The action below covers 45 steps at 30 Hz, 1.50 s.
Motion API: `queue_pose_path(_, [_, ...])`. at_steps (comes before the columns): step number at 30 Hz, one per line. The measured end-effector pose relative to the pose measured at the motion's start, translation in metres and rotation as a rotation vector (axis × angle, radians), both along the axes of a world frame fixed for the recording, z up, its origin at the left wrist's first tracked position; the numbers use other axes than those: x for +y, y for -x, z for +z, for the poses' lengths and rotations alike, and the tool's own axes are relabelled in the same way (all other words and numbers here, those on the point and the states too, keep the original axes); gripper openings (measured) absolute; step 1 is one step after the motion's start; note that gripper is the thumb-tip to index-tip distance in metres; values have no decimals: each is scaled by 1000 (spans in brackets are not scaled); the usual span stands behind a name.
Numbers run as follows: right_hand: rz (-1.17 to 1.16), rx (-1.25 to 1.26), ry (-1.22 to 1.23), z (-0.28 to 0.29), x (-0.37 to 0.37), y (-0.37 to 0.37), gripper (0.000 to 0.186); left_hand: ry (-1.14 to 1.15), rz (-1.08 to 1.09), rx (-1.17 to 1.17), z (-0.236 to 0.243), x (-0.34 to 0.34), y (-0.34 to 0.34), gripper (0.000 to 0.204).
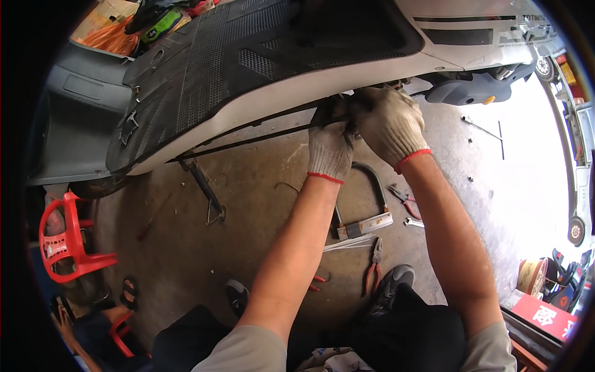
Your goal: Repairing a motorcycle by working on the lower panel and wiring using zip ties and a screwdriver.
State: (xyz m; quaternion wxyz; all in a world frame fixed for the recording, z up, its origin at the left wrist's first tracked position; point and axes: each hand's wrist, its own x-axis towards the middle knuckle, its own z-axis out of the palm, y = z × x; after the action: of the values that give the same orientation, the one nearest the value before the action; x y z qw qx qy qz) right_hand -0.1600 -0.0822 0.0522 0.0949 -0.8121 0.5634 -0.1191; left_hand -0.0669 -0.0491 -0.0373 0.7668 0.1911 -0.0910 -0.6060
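Observation:
Both my hands wear off-white knit gloves with red cuffs and work close together under the lower edge of a scooter's white side panel (273, 87). My left hand (331, 139) is closed, its fingers dark with grime and partly lost in shadow. A long black strip (260, 136) runs along the scooter's underside to this hand. Beside it, my right hand (392, 124) is curled, knuckles up, with fingertips hidden. What either hand grips cannot be made out. Below them on the floor lie a U-shaped lock (372, 180), red-handled pliers (374, 273) and a wrench (414, 222).
The scooter's black footboard (214, 68) spans the top, its kickstand (207, 192) reaching the floor. More pliers (406, 199), white zip ties (350, 243) and a long-handled tool (482, 128) lie around. A red plastic chair (68, 245) and a person's sandalled foot (129, 292) are at left.

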Motion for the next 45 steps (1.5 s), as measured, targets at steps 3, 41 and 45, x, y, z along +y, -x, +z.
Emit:
queue_pose_path(3, [16, 29, 1, 3, -3, -1, 30, -54, 29, -33, 6, 2, 2, 43])
queue_pose_path(41, [-113, -928, 67, -35, 37, -20, 16, -472, 60, -427, 25, 1, -22, 9])
queue_pose_path(45, [-48, -914, 123, -16, 23, -13, 19, -395, 21, -544, 19, -5, -31, 8])
